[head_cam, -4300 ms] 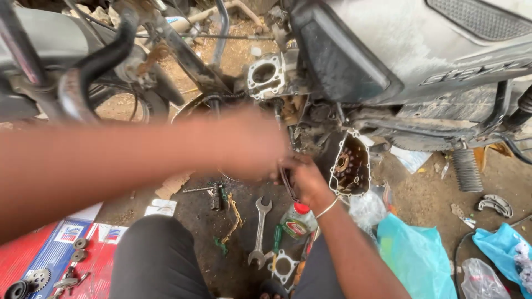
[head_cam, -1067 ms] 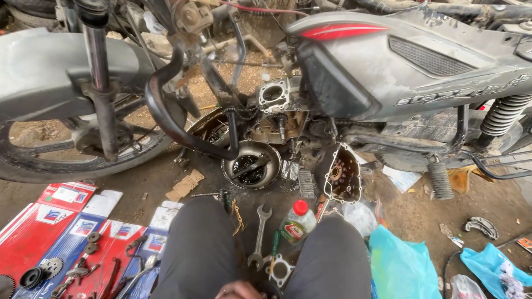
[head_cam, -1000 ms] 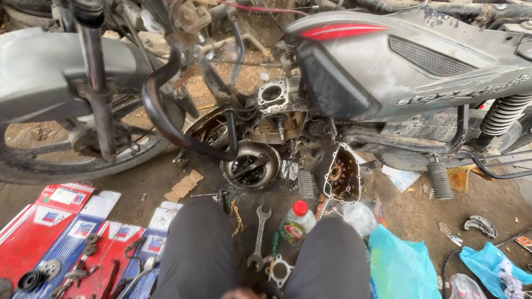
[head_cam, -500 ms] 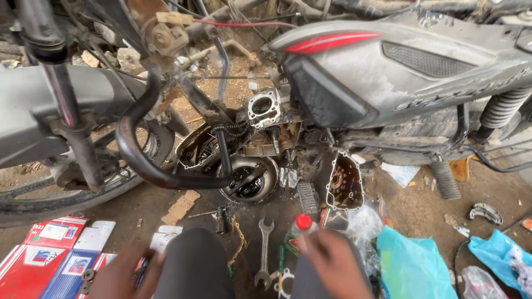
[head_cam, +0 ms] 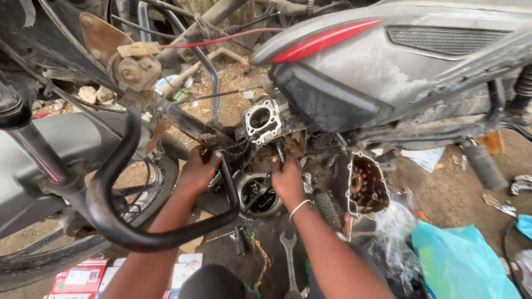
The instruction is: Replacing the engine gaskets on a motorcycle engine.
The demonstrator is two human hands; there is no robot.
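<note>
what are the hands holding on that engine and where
Both hands grip the engine block low down: left hand at its left side, right hand at its right underside. The exact contact is hidden.

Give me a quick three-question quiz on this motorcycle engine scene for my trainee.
1. True or false: both hands are at the engine under the grey body panel.
2. Which hand wears a thin wristband? A) left hand B) right hand
3. What tool lies on the ground between the person's knees?

Key: 1. True. 2. B, the band sits on the right wrist. 3. A wrench.
</note>
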